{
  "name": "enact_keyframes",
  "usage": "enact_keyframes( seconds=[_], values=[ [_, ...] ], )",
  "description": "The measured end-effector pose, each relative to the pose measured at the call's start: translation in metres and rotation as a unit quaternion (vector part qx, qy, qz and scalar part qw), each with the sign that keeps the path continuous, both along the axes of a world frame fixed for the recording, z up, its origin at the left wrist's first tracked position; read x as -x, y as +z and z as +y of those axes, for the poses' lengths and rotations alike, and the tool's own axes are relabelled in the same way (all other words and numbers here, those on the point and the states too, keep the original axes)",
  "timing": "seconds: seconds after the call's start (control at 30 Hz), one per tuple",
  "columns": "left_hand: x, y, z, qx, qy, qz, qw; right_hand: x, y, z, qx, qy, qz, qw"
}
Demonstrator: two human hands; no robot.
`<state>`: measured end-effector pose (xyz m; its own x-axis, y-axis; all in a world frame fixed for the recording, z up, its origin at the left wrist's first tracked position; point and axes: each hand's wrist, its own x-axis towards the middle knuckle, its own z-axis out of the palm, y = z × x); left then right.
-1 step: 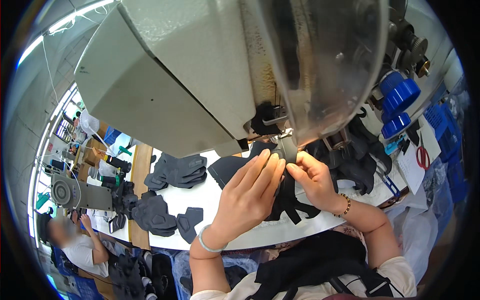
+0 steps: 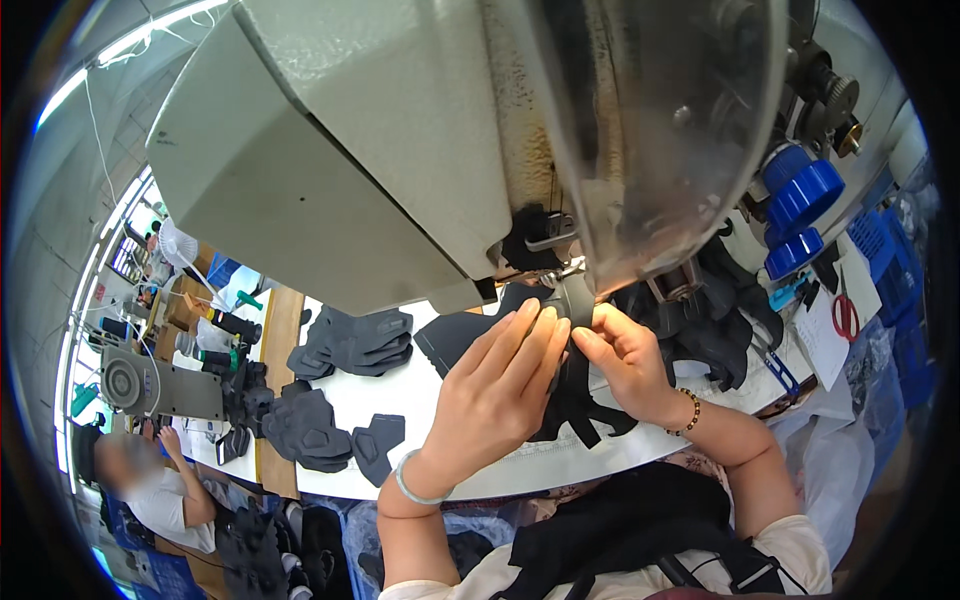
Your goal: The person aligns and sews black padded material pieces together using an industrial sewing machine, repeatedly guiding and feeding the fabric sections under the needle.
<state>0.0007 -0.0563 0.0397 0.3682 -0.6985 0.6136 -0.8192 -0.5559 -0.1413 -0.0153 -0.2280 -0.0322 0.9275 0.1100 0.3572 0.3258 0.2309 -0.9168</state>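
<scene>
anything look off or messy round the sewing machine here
Nothing is spilled or plainly damaged. The one oddity is brown rust-like staining on the sewing machine head above the needle. Both hands, left hand and right hand, press the dark fabric piece flat. The cut pieces lie in loose piles.

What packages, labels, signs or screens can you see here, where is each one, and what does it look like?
White paper sheet: right end of the white table, under red-handled scissors; rectangular, markings too small to tell.
Clear plastic bag: hanging off the table's right edge; crumpled, whitish.
Blue plastic crate: far right; ribbed walls.
No screens or signs visible.
</scene>
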Motion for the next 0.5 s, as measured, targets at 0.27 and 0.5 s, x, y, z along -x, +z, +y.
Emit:
enact_keyframes(
  seconds=[0.27,0.5],
  values=[
    [-0.015,0.0,0.002,0.019,0.006,0.018,1.0,-0.004,0.002,0.007,0.016,-0.043,-0.015,0.999],
    [-0.015,0.015,0.015,0.047,0.086,0.206,0.974,-0.008,0.0,-0.001,0.061,-0.077,-0.028,0.995]
  ],
)
